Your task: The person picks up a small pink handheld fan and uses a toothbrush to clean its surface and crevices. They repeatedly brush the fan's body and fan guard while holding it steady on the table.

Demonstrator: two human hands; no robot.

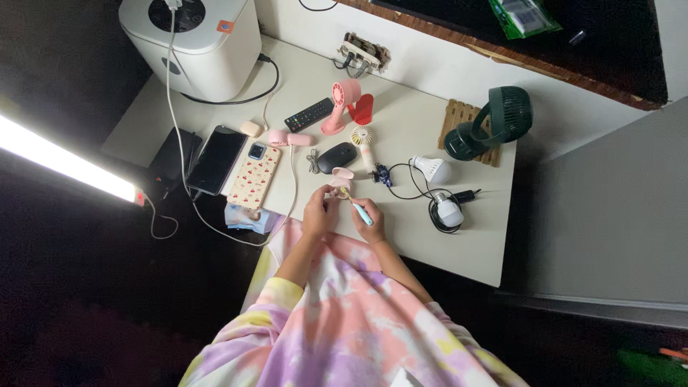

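Observation:
My left hand grips a small pink handheld fan at the near edge of the white table. My right hand holds a light blue screwdriver, its tip resting against the pink fan. Both hands sit close together just in front of a black computer mouse.
Nearby lie a pink desk fan, a small white fan, a black remote, two phones, two white bulbs with cables, a dark green fan and a white round-topped appliance.

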